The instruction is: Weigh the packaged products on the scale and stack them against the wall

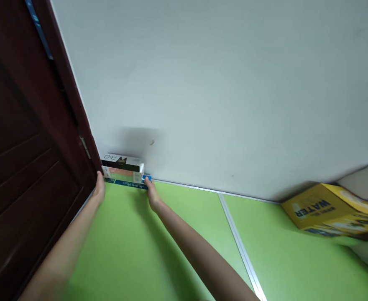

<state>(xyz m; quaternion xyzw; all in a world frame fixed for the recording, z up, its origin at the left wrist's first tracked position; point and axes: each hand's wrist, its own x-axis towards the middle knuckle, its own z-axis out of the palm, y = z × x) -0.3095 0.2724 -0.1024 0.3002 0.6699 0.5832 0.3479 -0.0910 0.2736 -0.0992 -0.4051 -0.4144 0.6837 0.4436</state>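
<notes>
A small stack of flat boxes lies on the green floor against the white wall, right beside a dark door frame. The top box is white and black, the middle one pale with red, the bottom one blue. My left hand reaches the stack's left end, its fingers against the boxes. My right hand is at the right end, fingers closed on the corner of the blue bottom box. Both arms are stretched far forward.
A dark brown door with a hinge fills the left side. A yellow cardboard box marked WATER lies tilted at the right by the wall, with another pale box behind it. A metal strip crosses the floor.
</notes>
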